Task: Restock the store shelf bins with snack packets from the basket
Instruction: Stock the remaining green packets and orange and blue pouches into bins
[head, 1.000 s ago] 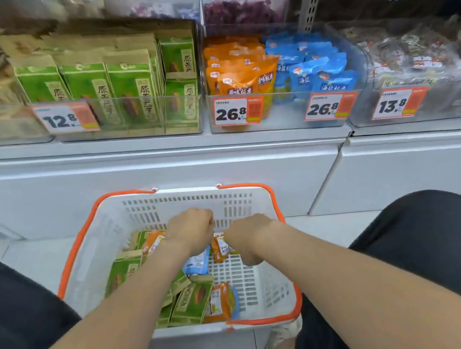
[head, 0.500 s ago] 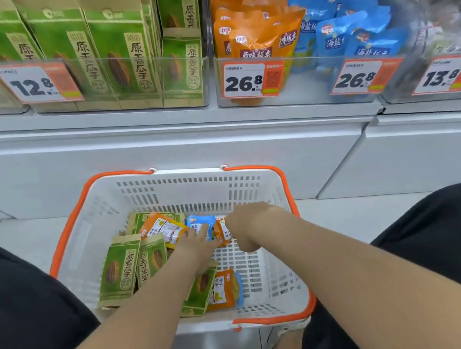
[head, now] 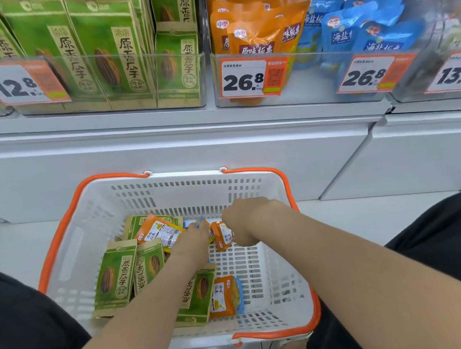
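— Where's the basket?
— Right in front of the shelf base, between the person's dark-trousered legs. It's the white basket with the orange rim, and both hands are down inside it.
— Holding anything?
— The right hand is curled tight, and a small orange packet stands tilted against its fingers, pinched there near the basket's far wall. The left hand is just beside it, back up, fingers pointing into the pile where a blue packet peeks out. Its fingertips are hidden, so I can't tell whether it has hold of anything.
— What else is in there?
— Green packets lie flat on the left side, with an orange packet on top of them. There's also an orange pouch by the near wall, beside another green one.
— And the shelf?
— Clear bins sit above. Upright green packs fill the left one, then come orange bags, then blue bags. Price tags hang on the fronts.
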A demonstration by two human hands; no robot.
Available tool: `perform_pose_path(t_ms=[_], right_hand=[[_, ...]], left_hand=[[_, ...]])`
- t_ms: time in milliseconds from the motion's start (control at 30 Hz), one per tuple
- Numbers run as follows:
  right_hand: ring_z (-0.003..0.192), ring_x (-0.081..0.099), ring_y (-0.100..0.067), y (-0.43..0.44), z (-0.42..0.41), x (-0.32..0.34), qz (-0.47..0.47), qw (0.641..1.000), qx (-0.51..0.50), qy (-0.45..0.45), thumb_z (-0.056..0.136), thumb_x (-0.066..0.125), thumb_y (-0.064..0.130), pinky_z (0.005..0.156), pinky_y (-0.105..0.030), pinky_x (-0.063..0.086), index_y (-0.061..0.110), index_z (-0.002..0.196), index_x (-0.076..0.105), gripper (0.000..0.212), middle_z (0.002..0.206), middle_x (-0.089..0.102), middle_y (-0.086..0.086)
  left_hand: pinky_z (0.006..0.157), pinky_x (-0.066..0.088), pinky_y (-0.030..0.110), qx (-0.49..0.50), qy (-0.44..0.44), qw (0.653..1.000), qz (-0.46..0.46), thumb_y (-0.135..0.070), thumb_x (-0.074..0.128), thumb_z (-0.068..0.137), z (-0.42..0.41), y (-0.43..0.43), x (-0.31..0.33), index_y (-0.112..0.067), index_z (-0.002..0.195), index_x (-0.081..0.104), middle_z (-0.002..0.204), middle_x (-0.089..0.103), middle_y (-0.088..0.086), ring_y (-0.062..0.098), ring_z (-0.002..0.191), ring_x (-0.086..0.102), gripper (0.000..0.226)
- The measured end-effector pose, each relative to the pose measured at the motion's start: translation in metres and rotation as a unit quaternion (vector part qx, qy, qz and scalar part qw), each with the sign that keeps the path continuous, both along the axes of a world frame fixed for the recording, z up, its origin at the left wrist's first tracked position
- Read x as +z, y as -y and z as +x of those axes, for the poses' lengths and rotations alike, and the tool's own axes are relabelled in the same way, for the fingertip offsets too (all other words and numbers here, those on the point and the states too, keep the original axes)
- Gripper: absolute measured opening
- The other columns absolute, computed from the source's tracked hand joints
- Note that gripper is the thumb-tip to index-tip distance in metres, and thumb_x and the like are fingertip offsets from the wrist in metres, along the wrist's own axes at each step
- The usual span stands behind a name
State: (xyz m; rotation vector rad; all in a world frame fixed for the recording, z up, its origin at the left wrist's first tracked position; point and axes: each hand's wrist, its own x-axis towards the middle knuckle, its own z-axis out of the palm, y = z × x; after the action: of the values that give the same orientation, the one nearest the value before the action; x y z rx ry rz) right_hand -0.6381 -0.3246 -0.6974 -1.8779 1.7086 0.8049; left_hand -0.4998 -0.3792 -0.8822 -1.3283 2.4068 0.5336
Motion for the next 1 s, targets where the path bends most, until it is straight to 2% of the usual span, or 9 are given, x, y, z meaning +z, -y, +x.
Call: perform_pose_path(t_ms=[133,267,400,467,567,733,833,933,1000], right_hand=[[0.08,0.058,-0.02,0.006,-0.008,0.015,-0.021,0.999,-0.024,0.004,0.096,0.055,0.006,0.081,-0.037,0.056,0.011,0.114,0.056,0.019,0.099,0.058,-0.005],[0.097,0.058,-0.026,0.012,-0.027,0.05,-0.071,0.995,-0.072,0.001,0.096,0.054,0.008,0.083,-0.037,0.053,0.014,0.139,0.054,0.043,0.122,0.058,-0.006],[0.098,0.055,-0.03,0.014,-0.045,0.091,-0.161,0.979,-0.12,-0.015,0.096,0.06,0.014,0.076,-0.037,0.045,0.014,0.134,0.052,0.039,0.129,0.053,-0.009],[0.102,0.057,-0.032,0.015,-0.051,0.105,-0.2,0.971,-0.128,-0.003,0.094,0.064,0.019,0.075,-0.037,0.043,0.015,0.131,0.053,0.039,0.129,0.054,-0.01],[0.096,0.056,-0.031,0.016,-0.058,0.129,-0.273,0.954,-0.12,0.021,0.091,0.068,0.02,0.073,-0.036,0.042,0.02,0.113,0.054,0.026,0.115,0.056,-0.01],[0.091,0.061,-0.025,0.005,-0.074,0.185,-0.389,0.914,-0.095,0.072,0.083,0.075,0.01,0.069,-0.036,0.049,0.031,0.091,0.059,0.027,0.098,0.061,0.002],[0.091,0.058,-0.022,-0.005,-0.092,0.216,-0.457,0.877,-0.11,0.104,0.085,0.076,0.012,0.078,-0.042,0.055,0.034,0.088,0.058,0.028,0.09,0.058,0.007],[0.099,0.056,-0.026,-0.012,-0.117,0.236,-0.551,0.81,-0.152,0.129,0.088,0.071,0.012,0.087,-0.047,0.053,0.032,0.094,0.06,0.024,0.099,0.062,0.005],[0.101,0.051,-0.028,-0.013,-0.133,0.245,-0.613,0.757,-0.187,0.129,0.09,0.064,0.008,0.09,-0.046,0.048,0.028,0.104,0.064,0.025,0.104,0.065,0.002]], left_hand=[[0.056,0.038,0.041,0.164,-0.238,0.957,0.032,-0.001,0.06,0.087,-0.007,-0.001,0.025,-0.015,0.108,0.035,0.096,0.057,0.014,0.033,0.074,0.054,0.035],[0.063,0.056,0.041,0.255,-0.422,0.859,0.142,-0.02,0.077,0.084,-0.022,-0.009,0.076,-0.025,0.12,0.034,0.091,0.071,0.006,0.022,0.075,0.072,0.056],[0.076,0.064,0.035,0.234,-0.514,0.802,0.196,-0.005,0.076,0.087,-0.049,-0.011,0.132,-0.025,0.112,0.061,0.107,0.072,0.001,0.005,0.083,0.074,0.035],[0.079,0.065,0.045,0.209,-0.559,0.774,0.212,0.002,0.073,0.088,-0.06,-0.012,0.159,-0.022,0.114,0.059,0.106,0.076,0.006,0.019,0.088,0.077,0.038],[0.083,0.062,0.043,0.18,-0.605,0.745,0.216,0.001,0.076,0.092,-0.071,-0.014,0.195,-0.016,0.124,0.047,0.103,0.08,0.006,0.031,0.095,0.076,0.046],[0.093,0.059,0.049,0.123,-0.66,0.73,0.126,-0.013,0.076,0.096,-0.083,-0.019,0.237,-0.019,0.131,0.048,0.109,0.078,0.003,0.027,0.103,0.074,0.045],[0.101,0.053,0.034,0.093,-0.672,0.734,0.034,-0.018,0.073,0.098,-0.09,-0.02,0.258,-0.021,0.132,0.051,0.125,0.071,-0.006,0.012,0.118,0.067,0.041],[0.1,0.044,0.015,0.044,-0.643,0.757,-0.11,-0.015,0.07,0.098,-0.094,-0.019,0.277,-0.022,0.128,0.055,0.125,0.064,-0.016,0.0,0.121,0.059,0.034],[0.101,0.044,0.02,0.007,-0.622,0.758,-0.197,-0.007,0.069,0.095,-0.098,-0.014,0.284,-0.019,0.127,0.057,0.123,0.06,-0.01,0.004,0.12,0.056,0.036]])
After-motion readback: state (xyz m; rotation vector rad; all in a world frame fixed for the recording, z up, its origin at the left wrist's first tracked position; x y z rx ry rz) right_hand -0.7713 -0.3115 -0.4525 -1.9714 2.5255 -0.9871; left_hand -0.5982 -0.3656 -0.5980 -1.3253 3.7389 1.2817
